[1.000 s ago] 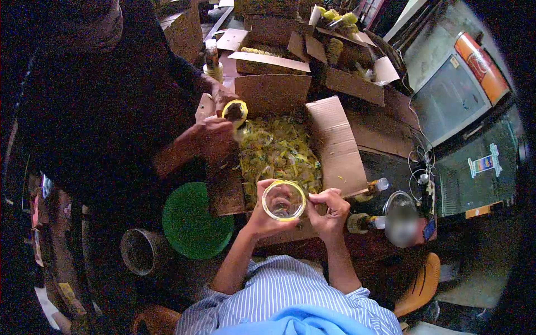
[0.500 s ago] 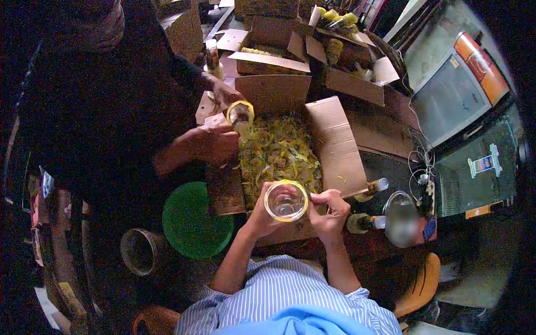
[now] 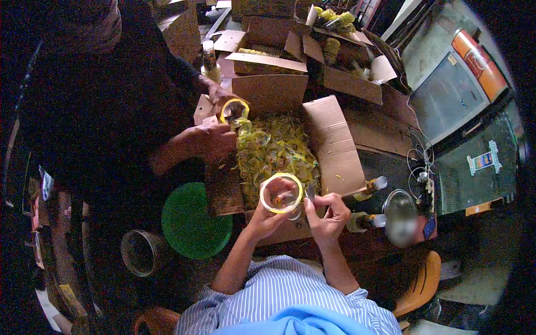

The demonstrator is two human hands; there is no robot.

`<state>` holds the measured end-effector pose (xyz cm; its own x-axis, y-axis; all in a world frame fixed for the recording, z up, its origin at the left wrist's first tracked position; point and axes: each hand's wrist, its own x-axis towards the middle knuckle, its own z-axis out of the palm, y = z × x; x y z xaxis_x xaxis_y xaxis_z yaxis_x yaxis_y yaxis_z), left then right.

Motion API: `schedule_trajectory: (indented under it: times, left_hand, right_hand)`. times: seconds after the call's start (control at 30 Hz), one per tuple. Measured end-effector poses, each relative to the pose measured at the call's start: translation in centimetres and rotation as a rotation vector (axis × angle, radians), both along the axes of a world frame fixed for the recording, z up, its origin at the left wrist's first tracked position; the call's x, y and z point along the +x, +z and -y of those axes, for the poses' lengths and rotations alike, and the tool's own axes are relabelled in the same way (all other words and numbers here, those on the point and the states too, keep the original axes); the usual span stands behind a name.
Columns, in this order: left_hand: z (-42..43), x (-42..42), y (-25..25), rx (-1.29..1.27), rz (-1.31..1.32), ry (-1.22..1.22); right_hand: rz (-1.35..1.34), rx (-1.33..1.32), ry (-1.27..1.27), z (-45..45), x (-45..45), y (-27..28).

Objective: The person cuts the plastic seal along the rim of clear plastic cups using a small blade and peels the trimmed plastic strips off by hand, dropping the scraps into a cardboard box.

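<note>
- While the left hand (image 3: pixel 265 219) curls around a clear cup (image 3: pixel 281 193) with a yellow rim, the right hand (image 3: pixel 329 218) pinches a small dark blade (image 3: pixel 310 194) between thumb and bent forefinger.
- The cup is above the near edge of the open box (image 3: pixel 334 139), in front of the person's chest.
- Its mouth faces up towards the head, so its long axis runs roughly along the line of sight; the exact tilt cannot be told.
- The left hand is the nearer one, touching the cup from its left and near sides; the right hand is just off its right side.
- The blade is just beside the right of the rim; whether it touches cannot be told.
- Yellow and clear scraps (image 3: pixel 276 153) fill the box, beyond the cup.
- At the left side of the box, a co-worker's hands (image 3: pixel 206 139) work on another yellow-rimmed cup (image 3: pixel 234 111).
- Two bottles (image 3: pixel 374 187) (image 3: pixel 371 221) are to the right of the box, and a green round thing (image 3: pixel 195 223) is to its near left.
</note>
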<state>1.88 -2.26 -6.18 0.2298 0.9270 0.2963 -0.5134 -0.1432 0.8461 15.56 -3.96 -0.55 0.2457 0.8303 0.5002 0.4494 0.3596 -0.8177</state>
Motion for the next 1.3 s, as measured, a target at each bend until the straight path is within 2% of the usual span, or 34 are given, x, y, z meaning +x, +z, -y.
schedule_trajectory:
  times: [0.03, 0.13, 0.2, 0.33, 0.43, 0.53, 0.73, 0.83, 1.03, 1.3]
  left_hand:
    - [-0.1, 0.0, -0.3, 0.070, -0.040, 0.020]
    - [0.1, 0.0, -0.2, 0.011, 0.008, -0.022]
    - [0.1, -0.2, 0.1, 0.091, -0.062, 0.006]
    - [0.2, -0.7, 0.5, 0.116, -0.186, 0.020]
    - [0.0, -0.9, -0.1, 0.141, -0.170, 0.009]
    - [-0.3, -1.3, 0.3, 0.276, -0.262, 0.082]
    - [-0.1, -1.3, 0.2, 0.207, -0.223, 0.025]
    - [-0.4, -1.8, 0.3, 0.216, -0.374, -0.057]
    - [-0.1, -1.7, 1.3, 0.170, -0.281, -0.042]
    - [-0.3, -2.1, 0.8, 0.162, -0.349, -0.075]
  right_hand:
    - [-0.006, 0.007, -0.002, 0.1, -0.1, -0.1]
    - [0.022, 0.081, 0.050, -0.1, -0.2, -0.1]
    - [0.072, 0.091, 0.036, -0.2, -0.2, 0.1]
    - [0.208, 0.154, 0.013, -0.3, -0.3, 1.0]
    - [0.335, 0.173, 0.001, -0.2, -0.3, 1.4]
    - [0.288, 0.166, 0.015, -0.5, -0.1, 0.9]
    - [0.206, 0.133, 0.057, -0.8, 0.1, 0.8]
    - [0.220, 0.145, 0.046, -1.1, 0.0, 1.0]
    - [0.124, 0.075, 0.123, -1.1, 0.7, 0.4]
    - [0.273, 0.115, 0.123, -1.4, 0.5, 1.1]
